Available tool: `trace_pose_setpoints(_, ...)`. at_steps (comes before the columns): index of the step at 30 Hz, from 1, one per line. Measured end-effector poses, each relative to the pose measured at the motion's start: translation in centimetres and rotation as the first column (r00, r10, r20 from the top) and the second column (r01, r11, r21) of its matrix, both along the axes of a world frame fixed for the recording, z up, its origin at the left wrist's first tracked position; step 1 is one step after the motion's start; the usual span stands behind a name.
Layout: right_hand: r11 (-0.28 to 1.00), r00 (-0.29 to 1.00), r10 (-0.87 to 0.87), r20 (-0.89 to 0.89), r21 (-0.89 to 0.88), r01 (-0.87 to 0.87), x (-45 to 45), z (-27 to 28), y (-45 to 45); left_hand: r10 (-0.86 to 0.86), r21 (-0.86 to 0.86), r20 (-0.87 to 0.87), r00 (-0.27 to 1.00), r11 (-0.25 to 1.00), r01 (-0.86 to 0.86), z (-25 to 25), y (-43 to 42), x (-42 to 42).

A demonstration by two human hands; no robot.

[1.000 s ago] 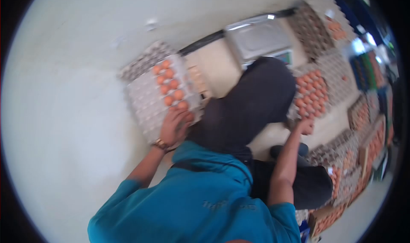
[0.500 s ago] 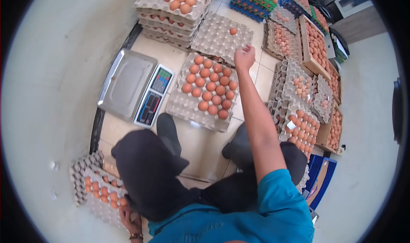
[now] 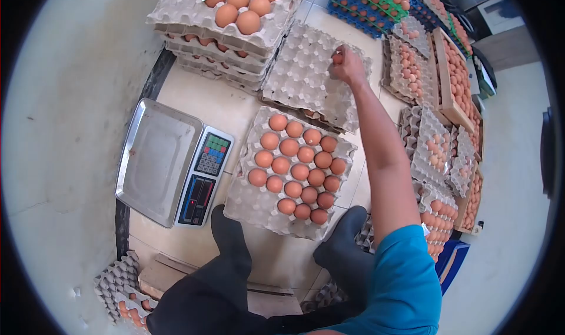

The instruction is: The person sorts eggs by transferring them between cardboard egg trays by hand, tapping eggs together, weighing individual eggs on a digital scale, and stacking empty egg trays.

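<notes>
My right hand [image 3: 348, 68] reaches forward over a grey egg tray [image 3: 300, 70], its fingers closed around a brown egg [image 3: 337, 58]. No other egg shows on top of that tray; some peek out from beneath its near edge. Nearer to me lies another grey tray [image 3: 247, 208] with many brown eggs [image 3: 299, 171] in rows; the cups at its near left hold none. My left hand is outside the picture.
A digital scale [image 3: 159, 158] with a metal pan sits at the left. Stacked egg trays [image 3: 229, 47] rise at the back left. Along the right stand more egg trays and a wooden crate [image 3: 447, 79] of eggs. Green and blue plastic trays [image 3: 365, 8] are at the back.
My right hand has moved forward onto the far tray and closed around the lone egg there. My left hand, at a lower-left tray before, has left the view. The camera has shifted forward.
</notes>
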State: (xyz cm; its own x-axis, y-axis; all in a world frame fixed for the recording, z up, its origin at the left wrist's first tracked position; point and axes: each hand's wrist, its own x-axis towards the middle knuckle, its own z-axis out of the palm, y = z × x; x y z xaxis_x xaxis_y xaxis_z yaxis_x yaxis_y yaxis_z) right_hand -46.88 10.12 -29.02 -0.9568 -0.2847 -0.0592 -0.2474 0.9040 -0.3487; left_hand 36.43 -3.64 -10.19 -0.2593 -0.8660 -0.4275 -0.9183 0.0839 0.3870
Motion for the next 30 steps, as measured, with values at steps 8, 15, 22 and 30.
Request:
trace_pose_setpoints(8,0.103,0.844,0.131,0.520,-0.854,0.510,7.6,0.7,4.2,0.057,-0.057,-0.145,0.988,0.996,-0.065,0.7,-1.0,-1.0)
trace_pose_setpoints(15,-0.300,0.766,0.538,0.352,-0.770,0.564,30.3,14.8,0.2,-0.027,-0.258,-0.778,0.628,0.925,-0.280,4.9,-4.6,-7.9)
trace_pose_setpoints(22,-0.170,0.723,0.690,0.016,-0.968,0.184,48.2,26.4,-3.7,-0.750,-0.600,-0.558,0.356,0.660,0.452,15.5,-1.9,-19.1)
trace_pose_setpoints(30,-0.063,0.644,0.765,-0.025,-0.997,0.036,53.0,29.7,-2.7,0.077,0.188,-0.972,0.223,0.823,0.536,14.0,-2.3,-14.6)
